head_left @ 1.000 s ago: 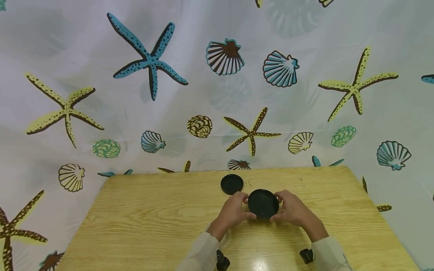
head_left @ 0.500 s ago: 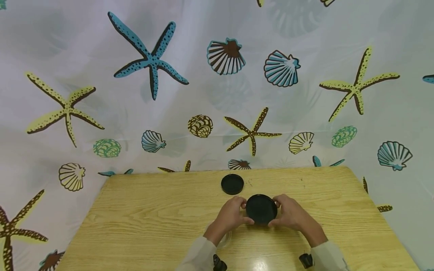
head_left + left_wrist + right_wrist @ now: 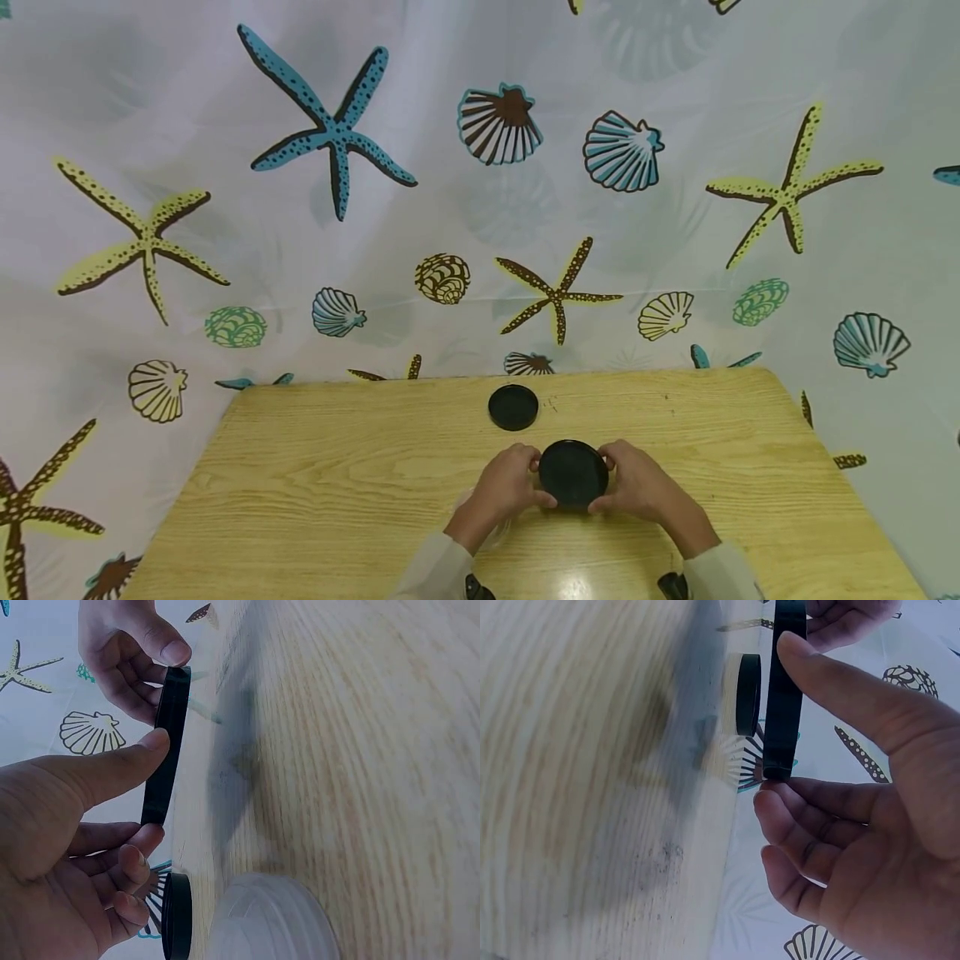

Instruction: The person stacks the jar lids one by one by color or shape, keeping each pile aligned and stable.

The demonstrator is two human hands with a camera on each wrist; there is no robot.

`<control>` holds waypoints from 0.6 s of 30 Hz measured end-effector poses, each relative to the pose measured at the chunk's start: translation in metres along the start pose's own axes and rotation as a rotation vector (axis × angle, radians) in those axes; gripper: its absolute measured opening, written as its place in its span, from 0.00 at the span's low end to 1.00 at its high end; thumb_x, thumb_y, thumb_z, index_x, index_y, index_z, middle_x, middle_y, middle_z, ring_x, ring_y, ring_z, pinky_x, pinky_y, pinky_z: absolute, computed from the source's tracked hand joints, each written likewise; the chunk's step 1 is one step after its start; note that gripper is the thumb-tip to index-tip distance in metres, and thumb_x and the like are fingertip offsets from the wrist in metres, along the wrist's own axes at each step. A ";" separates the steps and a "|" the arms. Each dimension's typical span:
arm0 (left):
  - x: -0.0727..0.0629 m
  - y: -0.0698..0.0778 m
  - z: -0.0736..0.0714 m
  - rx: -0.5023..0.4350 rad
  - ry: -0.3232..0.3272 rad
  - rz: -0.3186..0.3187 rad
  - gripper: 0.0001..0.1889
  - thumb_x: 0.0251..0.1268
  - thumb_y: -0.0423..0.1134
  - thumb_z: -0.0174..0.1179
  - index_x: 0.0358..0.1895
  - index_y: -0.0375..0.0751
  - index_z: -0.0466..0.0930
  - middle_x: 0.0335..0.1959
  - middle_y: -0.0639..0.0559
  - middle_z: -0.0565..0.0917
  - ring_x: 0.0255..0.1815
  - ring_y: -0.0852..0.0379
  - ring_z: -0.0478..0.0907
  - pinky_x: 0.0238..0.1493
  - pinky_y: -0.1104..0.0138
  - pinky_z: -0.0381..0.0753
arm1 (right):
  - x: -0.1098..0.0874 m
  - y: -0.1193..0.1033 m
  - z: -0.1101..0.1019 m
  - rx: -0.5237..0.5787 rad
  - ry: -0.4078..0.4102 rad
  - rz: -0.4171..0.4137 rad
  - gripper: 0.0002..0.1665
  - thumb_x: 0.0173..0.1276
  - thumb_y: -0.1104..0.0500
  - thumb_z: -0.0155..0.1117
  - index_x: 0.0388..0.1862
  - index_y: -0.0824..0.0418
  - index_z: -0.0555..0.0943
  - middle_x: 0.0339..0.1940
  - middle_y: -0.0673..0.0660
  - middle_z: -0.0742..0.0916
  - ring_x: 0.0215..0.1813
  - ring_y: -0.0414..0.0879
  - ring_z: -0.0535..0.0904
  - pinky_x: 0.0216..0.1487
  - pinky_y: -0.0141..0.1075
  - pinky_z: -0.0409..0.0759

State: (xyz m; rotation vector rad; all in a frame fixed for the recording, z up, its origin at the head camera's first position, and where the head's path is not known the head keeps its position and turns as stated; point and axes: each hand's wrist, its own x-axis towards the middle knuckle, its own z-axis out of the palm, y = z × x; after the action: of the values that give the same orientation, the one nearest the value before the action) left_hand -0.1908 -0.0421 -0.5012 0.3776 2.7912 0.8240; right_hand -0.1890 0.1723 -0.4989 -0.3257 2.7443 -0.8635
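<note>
Between both hands is a round black shallow dish with a low rim, held above the table. My left hand pinches its left edge, thumb at the near side and fingers at the far side. On the opposite edge my right hand grips it the same way. Seen edge-on in the wrist views, the held dish is nearly level, and its shadow falls on the wood. A second black round dish of similar look lies on the table beyond my left hand.
A clear plastic container stands on the table beside my left forearm, which partly covers it in the head view. The wooden table ends at a hanging cloth printed with starfish and shells. Small dark marks dot the far tabletop.
Both hands have drawn the held dish nearer to the body and slightly left, keeping their grip. The second dish stays where it was.
</note>
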 end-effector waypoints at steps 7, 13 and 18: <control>-0.006 0.000 0.001 0.032 -0.010 0.014 0.23 0.40 0.47 0.77 0.32 0.41 0.74 0.29 0.54 0.70 0.29 0.59 0.65 0.30 0.66 0.65 | -0.004 -0.001 0.007 -0.011 -0.009 -0.010 0.43 0.42 0.51 0.82 0.56 0.64 0.74 0.45 0.56 0.78 0.44 0.46 0.74 0.46 0.45 0.75; -0.009 -0.001 0.004 0.051 -0.019 0.015 0.22 0.39 0.47 0.78 0.30 0.40 0.75 0.27 0.55 0.70 0.27 0.60 0.65 0.28 0.67 0.65 | -0.007 -0.001 0.009 -0.003 -0.023 -0.023 0.43 0.41 0.50 0.82 0.55 0.64 0.75 0.47 0.56 0.79 0.47 0.48 0.76 0.49 0.46 0.76; -0.011 -0.001 0.006 0.074 -0.039 0.001 0.23 0.38 0.48 0.78 0.33 0.39 0.77 0.26 0.55 0.72 0.26 0.60 0.67 0.28 0.67 0.67 | -0.009 -0.002 0.011 -0.007 -0.038 -0.044 0.44 0.41 0.50 0.82 0.56 0.66 0.74 0.47 0.58 0.80 0.48 0.49 0.77 0.49 0.47 0.76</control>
State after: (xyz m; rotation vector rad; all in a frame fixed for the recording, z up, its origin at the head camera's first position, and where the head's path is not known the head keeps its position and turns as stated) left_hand -0.1789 -0.0429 -0.5053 0.4029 2.7916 0.7078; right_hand -0.1765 0.1674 -0.5054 -0.4013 2.7152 -0.8503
